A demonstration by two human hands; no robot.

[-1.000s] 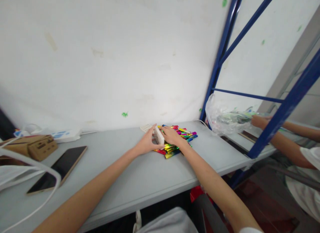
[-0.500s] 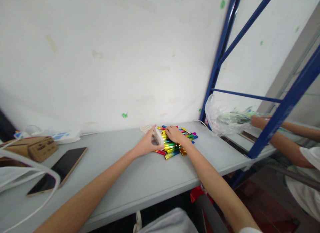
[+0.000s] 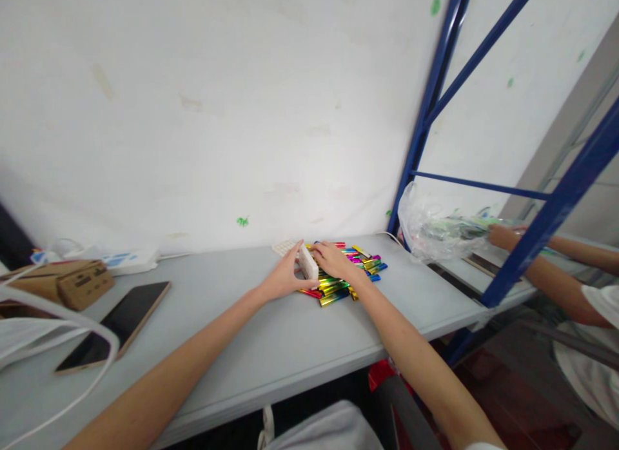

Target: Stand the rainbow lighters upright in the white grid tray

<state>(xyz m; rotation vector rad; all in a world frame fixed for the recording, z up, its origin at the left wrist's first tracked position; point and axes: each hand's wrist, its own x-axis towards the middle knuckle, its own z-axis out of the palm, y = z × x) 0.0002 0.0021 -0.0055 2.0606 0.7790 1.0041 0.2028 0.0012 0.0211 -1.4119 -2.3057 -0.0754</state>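
Observation:
My left hand (image 3: 285,276) grips a small white block-shaped piece (image 3: 308,262) on edge, its thumb at the bottom and fingers at the top. A heap of shiny foil-like strips (image 3: 333,300) in gold, green, blue, red and purple lies on the grey shelf just right of it. Over this heap my right hand (image 3: 333,260) is bent, fingers together, tips close to the white piece's right face. Whatever those fingertips pinch is hidden. Behind my left hand lies a white gridded piece (image 3: 282,247).
At left are a dark-screened phone (image 3: 116,324), a cardboard box (image 3: 72,283), a white power strip (image 3: 128,262) and a white cable (image 3: 109,334). Blue shelf posts (image 3: 420,140) and a clear plastic bag (image 3: 423,227) stand right. Another person's hands (image 3: 503,236) work beyond.
My right hand has shifted left across the foil strips, nearer the white block-shaped piece, uncovering more strips on the right. My left hand keeps its hold on the piece.

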